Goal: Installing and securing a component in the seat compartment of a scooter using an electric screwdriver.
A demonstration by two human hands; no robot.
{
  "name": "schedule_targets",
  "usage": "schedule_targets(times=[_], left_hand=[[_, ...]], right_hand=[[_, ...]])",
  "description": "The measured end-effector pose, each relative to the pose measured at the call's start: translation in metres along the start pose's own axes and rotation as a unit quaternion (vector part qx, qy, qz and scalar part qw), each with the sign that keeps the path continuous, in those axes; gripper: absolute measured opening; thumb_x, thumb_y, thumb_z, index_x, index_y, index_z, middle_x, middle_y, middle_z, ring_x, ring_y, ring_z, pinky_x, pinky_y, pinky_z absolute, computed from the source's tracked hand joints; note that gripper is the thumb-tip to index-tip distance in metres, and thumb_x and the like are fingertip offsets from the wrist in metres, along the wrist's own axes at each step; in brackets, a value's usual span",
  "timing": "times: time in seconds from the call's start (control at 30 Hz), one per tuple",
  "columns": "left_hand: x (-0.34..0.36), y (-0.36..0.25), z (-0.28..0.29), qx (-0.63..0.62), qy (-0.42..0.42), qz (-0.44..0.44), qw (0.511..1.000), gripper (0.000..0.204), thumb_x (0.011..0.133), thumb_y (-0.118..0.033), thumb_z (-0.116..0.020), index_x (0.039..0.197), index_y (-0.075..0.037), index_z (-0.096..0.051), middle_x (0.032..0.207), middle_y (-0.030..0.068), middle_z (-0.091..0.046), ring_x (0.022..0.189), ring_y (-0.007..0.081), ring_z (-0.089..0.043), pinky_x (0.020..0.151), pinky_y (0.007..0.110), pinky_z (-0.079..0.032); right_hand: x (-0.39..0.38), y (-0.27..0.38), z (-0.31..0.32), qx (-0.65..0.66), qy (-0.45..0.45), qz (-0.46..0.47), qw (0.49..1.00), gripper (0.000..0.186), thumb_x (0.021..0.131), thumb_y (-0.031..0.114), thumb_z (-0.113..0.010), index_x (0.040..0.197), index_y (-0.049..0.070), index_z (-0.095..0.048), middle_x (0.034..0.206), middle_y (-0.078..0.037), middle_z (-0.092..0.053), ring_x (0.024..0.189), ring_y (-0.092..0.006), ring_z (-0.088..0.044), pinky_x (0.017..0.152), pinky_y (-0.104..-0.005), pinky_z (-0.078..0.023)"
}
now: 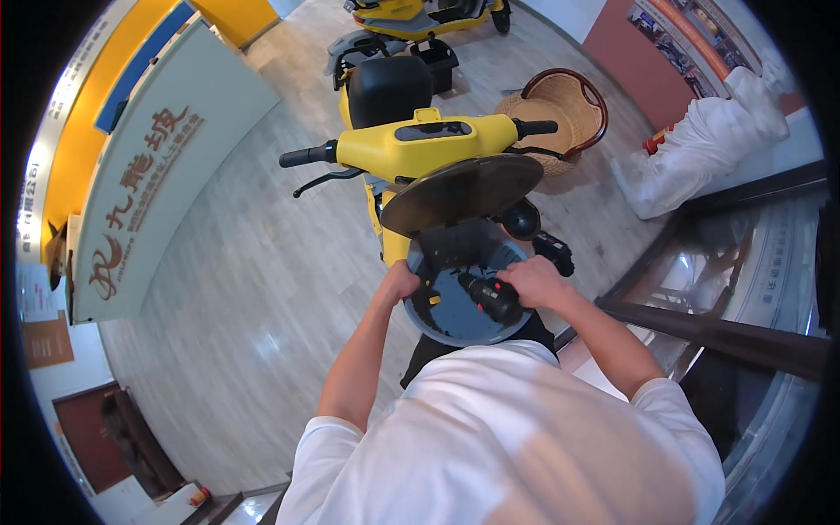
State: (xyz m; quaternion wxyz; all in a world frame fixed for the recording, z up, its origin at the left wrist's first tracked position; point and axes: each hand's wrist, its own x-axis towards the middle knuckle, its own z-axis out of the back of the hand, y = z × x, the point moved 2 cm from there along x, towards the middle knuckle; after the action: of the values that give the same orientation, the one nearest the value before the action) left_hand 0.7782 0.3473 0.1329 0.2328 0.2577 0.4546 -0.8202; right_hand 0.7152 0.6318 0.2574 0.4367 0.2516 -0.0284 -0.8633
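In front of my body is a round blue-grey tub [415, 317] with dark patches inside. My left hand [402, 283] is closed on its left rim. My right hand [532, 283] is closed on the right rim, its fingers near a black cordless drill [499, 303] that lies in the tub. A small yellow piece [434, 300] is also inside, towards the left. Just beyond the tub stands a yellow electric scooter [376, 149], with a dark rounded panel [464, 194] at its front, close above the tub's far edge.
Right of the scooter, a black device [553, 253] is on the floor by a dark round part [521, 219]. Farther off are a wicker chair [560, 118], a white-covered object [700, 149] and another yellow scooter [398, 16]. A pale counter [175, 175] curves along the left.
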Motion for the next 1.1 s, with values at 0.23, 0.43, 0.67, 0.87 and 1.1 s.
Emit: schedule_targets(times=[0.23, 0.43, 0.67, 0.87, 1.1], left_hand=[[-0.003, 0.001, 0.002, -0.011, 0.007, 0.007, 1.0, 0.053, 0.067, -0.004, -0.055, 0.118, 0.008, -0.048, 0.091, 0.0225, -0.063, 0.083, 0.0327, -0.063, 0.069, 0.037, -0.051], [0.001, -0.002, 0.005, -0.006, 0.03, 0.013, 0.999, 0.055, 0.066, -0.004, -0.058, 0.119, 0.008, -0.048, 0.094, 0.0215, -0.063, 0.086, 0.0324, -0.063, 0.071, 0.037, -0.051], [0.007, 0.011, 0.001, -0.044, 0.024, 0.019, 0.999, 0.056, 0.066, -0.003, -0.06, 0.12, 0.007, -0.048, 0.098, 0.0211, -0.063, 0.088, 0.0321, -0.063, 0.073, 0.037, -0.051], [0.01, 0.016, 0.003, -0.041, 0.035, 0.004, 0.999, 0.053, 0.066, -0.002, -0.058, 0.118, 0.005, -0.052, 0.097, 0.0202, -0.064, 0.089, 0.0314, -0.063, 0.074, 0.036, -0.051], [-0.007, -0.002, 0.004, -0.065, -0.008, 0.024, 0.998, 0.04, 0.062, 0.004, -0.061, 0.101, 0.006, -0.064, 0.091, 0.0136, -0.067, 0.084, 0.0242, -0.064, 0.074, 0.035, -0.051]], right_hand=[[-0.027, -0.002, -0.027, 0.021, -0.093, 0.01, 0.995, 0.041, 0.067, 0.007, -0.066, 0.108, 0.011, -0.06, 0.087, -0.008, -0.064, 0.085, -0.0283, -0.065, 0.069, -0.0395, -0.05], [-0.054, -0.025, -0.044, 0.166, -0.298, -0.13, 0.931, 0.046, 0.065, 0.01, -0.068, 0.11, 0.006, -0.058, 0.097, -0.016, -0.065, 0.091, -0.0337, -0.063, 0.077, -0.043, -0.049], [-0.033, -0.049, -0.093, 0.322, -0.308, -0.262, 0.856, 0.04, 0.066, 0.014, -0.073, 0.103, 0.003, -0.061, 0.097, -0.02, -0.062, 0.093, -0.0406, -0.059, 0.079, -0.0442, -0.048], [-0.025, -0.051, -0.103, 0.317, -0.296, -0.282, 0.856, 0.038, 0.062, 0.014, -0.075, 0.096, 0.003, -0.063, 0.095, -0.021, -0.061, 0.092, -0.0411, -0.059, 0.08, -0.0443, -0.048], [-0.013, -0.052, -0.091, 0.351, -0.293, -0.282, 0.844, 0.029, 0.064, 0.007, -0.065, 0.093, 0.002, -0.064, 0.091, -0.024, -0.063, 0.09, -0.043, -0.059, 0.079, -0.0443, -0.048]])
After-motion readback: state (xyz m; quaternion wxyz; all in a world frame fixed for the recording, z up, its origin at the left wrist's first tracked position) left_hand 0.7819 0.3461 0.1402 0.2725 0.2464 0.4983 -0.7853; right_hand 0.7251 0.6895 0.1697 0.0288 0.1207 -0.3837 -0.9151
